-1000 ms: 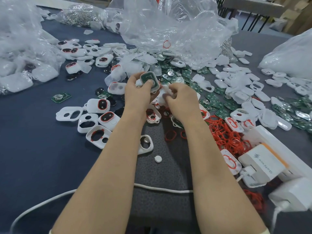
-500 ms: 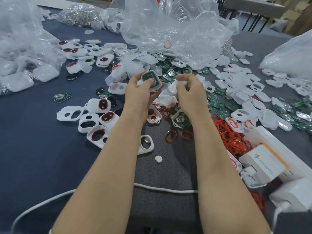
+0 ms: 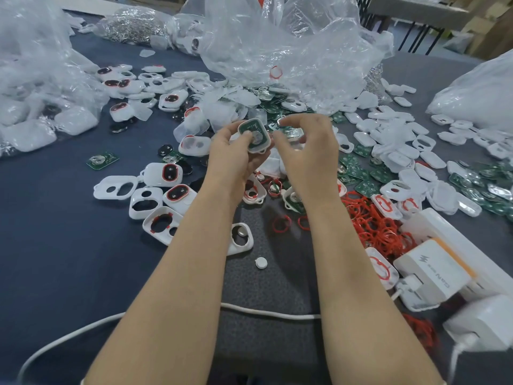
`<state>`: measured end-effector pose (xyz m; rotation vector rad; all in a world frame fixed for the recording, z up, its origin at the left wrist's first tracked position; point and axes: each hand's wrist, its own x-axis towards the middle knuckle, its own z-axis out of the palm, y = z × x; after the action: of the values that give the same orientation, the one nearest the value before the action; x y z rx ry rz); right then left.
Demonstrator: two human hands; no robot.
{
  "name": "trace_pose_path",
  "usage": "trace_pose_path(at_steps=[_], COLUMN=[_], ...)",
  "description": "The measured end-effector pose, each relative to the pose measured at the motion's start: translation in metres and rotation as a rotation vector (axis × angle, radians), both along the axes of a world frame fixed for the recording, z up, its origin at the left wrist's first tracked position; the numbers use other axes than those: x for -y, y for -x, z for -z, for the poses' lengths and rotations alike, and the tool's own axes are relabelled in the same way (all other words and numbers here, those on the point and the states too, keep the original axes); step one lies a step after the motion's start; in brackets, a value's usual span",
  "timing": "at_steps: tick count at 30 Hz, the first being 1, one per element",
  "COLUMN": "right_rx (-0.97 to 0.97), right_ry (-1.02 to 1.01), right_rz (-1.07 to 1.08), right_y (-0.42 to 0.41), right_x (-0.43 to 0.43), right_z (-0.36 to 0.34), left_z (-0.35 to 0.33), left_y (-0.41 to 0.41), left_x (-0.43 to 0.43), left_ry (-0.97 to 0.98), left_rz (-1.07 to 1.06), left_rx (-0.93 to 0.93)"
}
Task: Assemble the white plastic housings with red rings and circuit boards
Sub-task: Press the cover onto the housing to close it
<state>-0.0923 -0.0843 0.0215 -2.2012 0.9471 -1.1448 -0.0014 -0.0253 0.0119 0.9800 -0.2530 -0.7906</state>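
The housing (image 3: 254, 136) sits just above the middle of the frame, lifted off the table (image 3: 55, 245) and tilted toward the camera. It is a white, rounded shell with a green board (image 3: 249, 127) seated inside and a silver round piece on that board. The left grip (image 3: 233, 157) holds it, with the thumb laid over the lower left of its open face and the fingers curled behind.

Just to the right, close to the housing but apart from it, the right grip (image 3: 311, 154) is narrow. Its thumb and forefinger pinch a pale, see-through part (image 3: 291, 132), which is too blurred to name.

Below the hands lies a grey mat (image 3: 277, 279) with two loose rings on it and a small white disc (image 3: 261, 263) nearer the bottom. To the right of the mat is a heap of red rings (image 3: 374, 226). Further right and higher up, green boards (image 3: 358, 173) are strewn among white shells.

Left of centre, white housings (image 3: 115, 187) lie scattered on the dark blue table — some bare, some with red rings fitted. One green board lies alone beyond them.

Crumpled clear bags (image 3: 277, 37) fill the top of the frame and the upper left, with another at the right edge. At lower right a white charger (image 3: 433, 270) rests by the ring heap. A white cable (image 3: 263, 312) crosses the bottom of the frame under both forearms.
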Motion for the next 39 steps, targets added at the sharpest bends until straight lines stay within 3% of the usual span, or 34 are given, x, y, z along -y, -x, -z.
trace_pose_path(at_steps=[6, 28, 39], right_rx=[-0.091, -0.085, -0.066], right_ry=[0.024, 0.072, -0.067], right_rz=[-0.068, -0.046, -0.135], right_y=[-0.008, -0.008, -0.003], right_x=[-0.007, -0.004, -0.001], right_z=[0.004, 0.009, 0.004], left_z=[-0.004, -0.005, 0.002], left_y=[0.004, 0.007, 0.003], left_x=[0.001, 0.001, -0.001], left_ry=[0.004, -0.054, -0.124], left_rz=[0.0, 0.033, -0.028], left_rx=[-0.013, 0.04, 0.196])
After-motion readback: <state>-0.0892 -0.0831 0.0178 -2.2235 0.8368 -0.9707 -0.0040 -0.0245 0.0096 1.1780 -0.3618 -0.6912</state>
